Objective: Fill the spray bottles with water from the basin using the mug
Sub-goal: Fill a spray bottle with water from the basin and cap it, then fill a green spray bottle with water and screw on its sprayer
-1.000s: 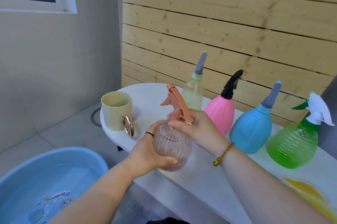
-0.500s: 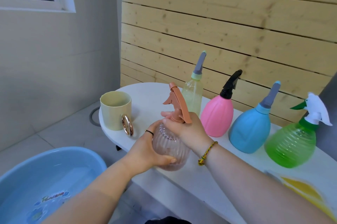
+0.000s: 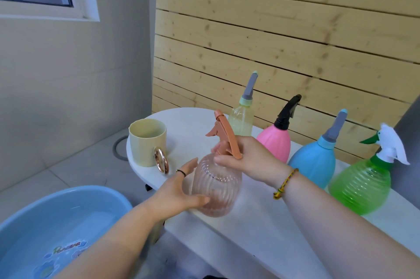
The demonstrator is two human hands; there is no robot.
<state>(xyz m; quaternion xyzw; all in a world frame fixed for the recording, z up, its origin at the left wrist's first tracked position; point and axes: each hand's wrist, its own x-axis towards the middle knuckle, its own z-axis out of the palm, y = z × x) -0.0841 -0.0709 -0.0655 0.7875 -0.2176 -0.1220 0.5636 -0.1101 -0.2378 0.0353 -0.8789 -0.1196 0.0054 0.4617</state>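
Yellow mug [image 3: 147, 145] beside peach bottle [image 3: 216, 187]; pink bottle [image 3: 275, 147] behind

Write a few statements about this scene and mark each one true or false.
1. The right hand holds the orange spray head of the ribbed pink bottle. True.
2. The left hand holds the mug. False: it holds the ribbed pink bottle; the mug stands untouched on the white table.
3. The blue basin contains water. True.
4. The green spray bottle stands beside the mug. False: it stands at the row's far right end.
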